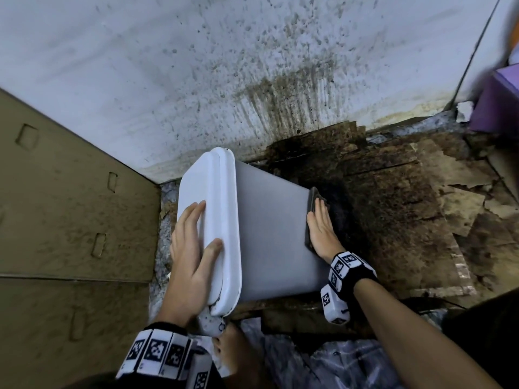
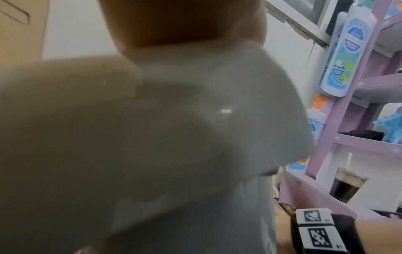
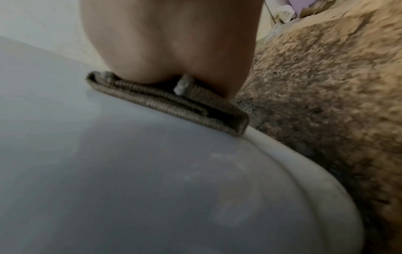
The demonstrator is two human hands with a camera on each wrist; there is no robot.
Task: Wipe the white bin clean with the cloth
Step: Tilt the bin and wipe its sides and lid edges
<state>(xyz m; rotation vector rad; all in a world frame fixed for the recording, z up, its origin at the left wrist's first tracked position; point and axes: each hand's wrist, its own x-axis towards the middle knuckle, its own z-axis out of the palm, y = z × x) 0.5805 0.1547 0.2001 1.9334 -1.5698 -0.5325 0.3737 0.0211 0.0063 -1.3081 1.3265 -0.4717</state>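
Note:
The white bin point(image 1: 269, 234) stands tilted on the dirty floor, its lid point(image 1: 205, 209) turned towards me. My left hand point(image 1: 193, 248) lies flat on the lid with straight fingers, the thumb at the lid's edge. My right hand point(image 1: 320, 226) presses a folded dark grey cloth point(image 1: 311, 203) flat against the bin's side near its base. In the right wrist view the cloth point(image 3: 169, 104) is squeezed between my palm and the bin wall point(image 3: 108, 171). In the left wrist view the lid point(image 2: 130, 128) fills the picture, blurred.
A stained white wall point(image 1: 224, 66) rises behind the bin. Brown cardboard point(image 1: 70, 206) stands at the left. Dark, soiled torn cardboard point(image 1: 407, 206) covers the floor at the right. A purple shelf point(image 2: 359, 103) with bottles and a cup of dark drink point(image 2: 346, 185) stands at the far right.

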